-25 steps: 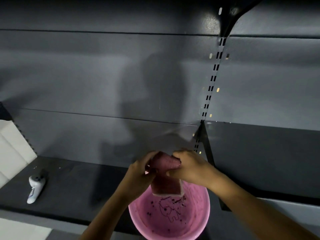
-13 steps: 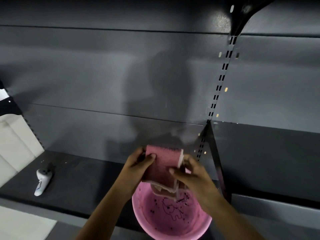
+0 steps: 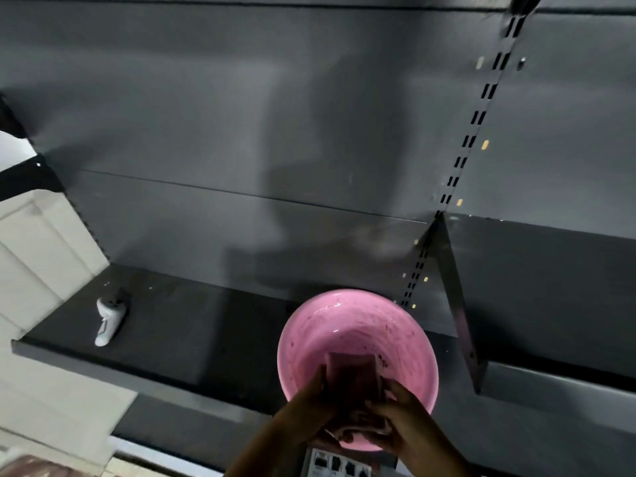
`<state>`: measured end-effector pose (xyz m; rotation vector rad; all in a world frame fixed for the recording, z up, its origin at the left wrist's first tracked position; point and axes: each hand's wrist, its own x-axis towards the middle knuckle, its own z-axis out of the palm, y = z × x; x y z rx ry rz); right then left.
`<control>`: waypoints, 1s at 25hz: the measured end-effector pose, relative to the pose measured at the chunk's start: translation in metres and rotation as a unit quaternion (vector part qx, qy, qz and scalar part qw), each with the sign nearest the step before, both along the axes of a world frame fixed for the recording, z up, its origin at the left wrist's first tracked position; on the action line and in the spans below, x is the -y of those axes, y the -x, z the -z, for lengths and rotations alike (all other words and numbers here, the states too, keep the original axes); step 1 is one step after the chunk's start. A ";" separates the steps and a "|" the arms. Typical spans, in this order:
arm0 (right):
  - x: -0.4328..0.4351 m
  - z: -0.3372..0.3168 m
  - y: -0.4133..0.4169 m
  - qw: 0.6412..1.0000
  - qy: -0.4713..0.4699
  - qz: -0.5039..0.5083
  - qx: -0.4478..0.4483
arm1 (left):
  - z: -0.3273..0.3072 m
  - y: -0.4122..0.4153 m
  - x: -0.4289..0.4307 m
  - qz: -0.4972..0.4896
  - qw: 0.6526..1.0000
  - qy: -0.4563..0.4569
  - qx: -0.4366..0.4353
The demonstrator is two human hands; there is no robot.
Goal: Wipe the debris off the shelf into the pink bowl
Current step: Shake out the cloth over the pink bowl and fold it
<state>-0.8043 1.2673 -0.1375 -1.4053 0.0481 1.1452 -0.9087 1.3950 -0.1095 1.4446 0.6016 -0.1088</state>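
Note:
The pink bowl sits at the front of the dark shelf, its inner wall streaked and speckled with dark debris. Both my hands hold a pink sponge over the bowl's near side. My left hand grips the sponge's left edge and my right hand grips its right and lower edge. The sponge's lower part and the bowl's near rim are hidden behind my fingers.
A white handheld controller lies on the shelf at the left. A metal shelf bracket rises right of the bowl, with a slotted upright above it. A second shelf lies to the right. A label card shows below my hands.
My hands have brought the sponge from above the bowl down into its near side. The view has tilted, so the bowl now shows further up the frame.

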 end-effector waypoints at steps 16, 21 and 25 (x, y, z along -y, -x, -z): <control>-0.059 0.074 -0.040 0.990 0.133 0.006 0.052 | 0.088 0.004 -0.004 -0.035 0.914 -0.371 -0.157; -0.078 0.084 -0.048 0.985 0.148 -0.020 0.081 | 0.089 0.003 -0.005 -0.048 0.916 -0.372 -0.143; -0.065 0.089 -0.052 0.953 0.219 -0.104 0.181 | 0.090 0.000 -0.005 -0.050 0.913 -0.378 -0.143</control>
